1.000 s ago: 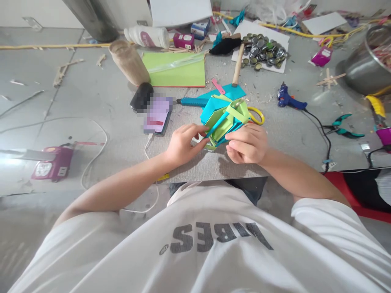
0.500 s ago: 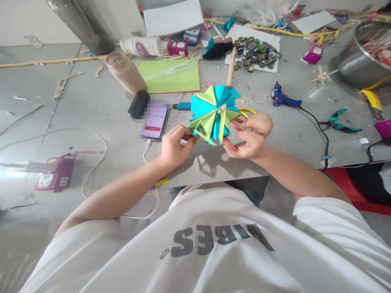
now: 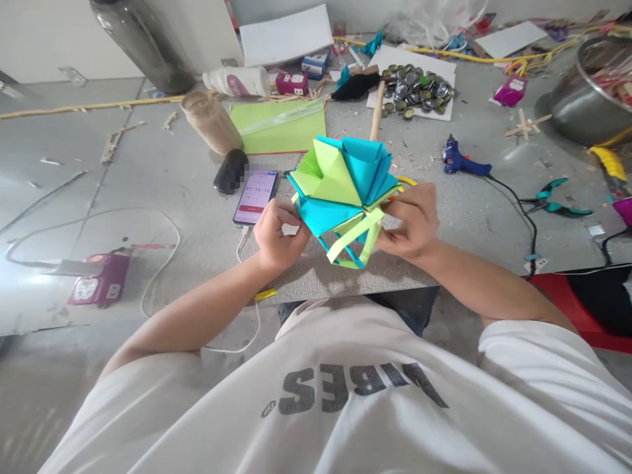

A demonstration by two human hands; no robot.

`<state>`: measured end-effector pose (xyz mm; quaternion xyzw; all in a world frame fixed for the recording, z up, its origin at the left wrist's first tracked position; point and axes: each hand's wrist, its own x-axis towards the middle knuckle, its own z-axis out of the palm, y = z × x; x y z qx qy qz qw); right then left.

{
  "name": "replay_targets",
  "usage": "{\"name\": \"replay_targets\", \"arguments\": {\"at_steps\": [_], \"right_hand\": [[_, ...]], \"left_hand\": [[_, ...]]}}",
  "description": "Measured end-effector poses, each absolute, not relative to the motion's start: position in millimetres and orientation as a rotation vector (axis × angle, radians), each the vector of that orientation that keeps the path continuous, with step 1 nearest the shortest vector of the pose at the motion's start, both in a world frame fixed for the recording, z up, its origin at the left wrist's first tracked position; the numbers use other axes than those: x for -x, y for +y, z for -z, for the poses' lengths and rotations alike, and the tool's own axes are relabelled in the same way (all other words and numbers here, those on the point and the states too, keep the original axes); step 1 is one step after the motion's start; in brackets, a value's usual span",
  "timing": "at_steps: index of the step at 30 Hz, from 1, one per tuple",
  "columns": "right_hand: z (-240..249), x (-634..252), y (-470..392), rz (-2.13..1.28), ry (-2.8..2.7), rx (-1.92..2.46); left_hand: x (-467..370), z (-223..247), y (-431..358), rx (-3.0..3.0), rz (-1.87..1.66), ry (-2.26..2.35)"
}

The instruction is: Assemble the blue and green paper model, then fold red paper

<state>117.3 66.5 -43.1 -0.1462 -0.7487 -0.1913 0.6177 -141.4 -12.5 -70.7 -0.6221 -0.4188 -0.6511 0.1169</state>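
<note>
Worktable (image 3: 162, 164): broad, grey, spanning the full width; a thin dark seam (image 3: 101, 174) crosses its left part at a slant; left part smooth and glossy, near middle streaked and fabric-like in texture. Front edge slants slightly, higher at right.

Back panel (image 3: 44, 39): upright, off-white at left, greyer toward the right; rises directly behind the worktable. Metal bracket (image 3: 73, 76): small, at the foot of the back panel, left.

Floor (image 3: 34, 408): grey, below the front edge; blurred, material unclear.

Red furniture piece (image 3: 553, 296): low at right, partly visible, type indeterminable; black cloth (image 3: 600, 296) upon it.

Light: pale, diffuse; whitish sheen across the worktable's left.
</note>
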Motion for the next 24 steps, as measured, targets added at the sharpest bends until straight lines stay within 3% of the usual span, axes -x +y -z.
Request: {"name": "replay_targets", "arguments": {"at_steps": [4, 11, 19, 24], "right_hand": [[62, -125, 66, 0.476, -1.957, 0.491], [64, -135, 70, 0.343, -2.016, 0.307], [52, -141, 64, 0.46, -2.139, 0.018], [57, -140, 64, 0.183, -2.348, 0.105]], "left_hand": [[140, 77, -11, 1.803, 1.952, -1.32], [140, 66, -12, 1.877, 1.764, -1.256], [135, 67, -18, 1.954, 1.933, -1.24], [132, 65, -24, 2.024, 1.88, -1.376]]}}
